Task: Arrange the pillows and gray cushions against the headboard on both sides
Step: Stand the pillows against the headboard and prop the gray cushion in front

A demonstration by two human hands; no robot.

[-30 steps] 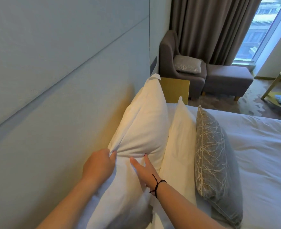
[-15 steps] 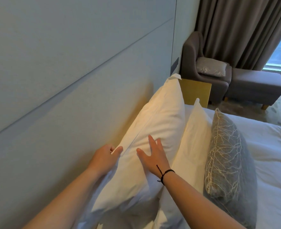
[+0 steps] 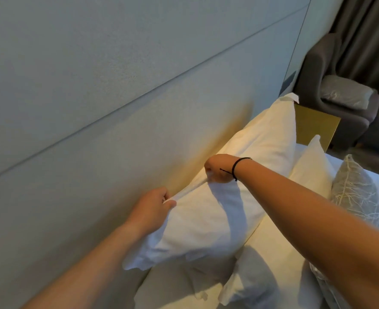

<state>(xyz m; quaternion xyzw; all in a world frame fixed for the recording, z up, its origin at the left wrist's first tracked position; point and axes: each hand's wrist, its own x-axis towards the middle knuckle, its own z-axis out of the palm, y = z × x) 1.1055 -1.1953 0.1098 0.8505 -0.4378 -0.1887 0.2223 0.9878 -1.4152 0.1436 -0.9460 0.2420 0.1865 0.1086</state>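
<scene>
the bed (image 3: 366, 175) has a smooth white sheet, and it sits against a tall, flat headboard (image 3: 117, 108) that looks soft blue-gray with a thin line running across it. a warm yellow glow falls on the headboard just behind the pillows. at the far end of the bed is a yellow wooden side table (image 3: 315, 128), and past it a dark gray chair (image 3: 331, 103) with a pale cushion on its seat. a long gray curtain (image 3: 369, 41) hangs in folds behind the chair. the big white pillow (image 3: 239, 175) is puffy and a bit wrinkled, and it leans against the headboard. the left hand (image 3: 153, 208) pinches the pillow's top edge near the close corner, with the fingers curled on the cloth. the right hand (image 3: 219, 168) grips the same edge a little farther along, fingers curled tight, and a thin black string band sits on its wrist. a second white pillow (image 3: 313, 166) stands just in front of the first one, with a pointy corner sticking up. the gray cushion (image 3: 353, 192) leans in front of that, and it has a pale branch pattern sewn on it. more white pillow cloth lies crumpled near the bottom.
</scene>
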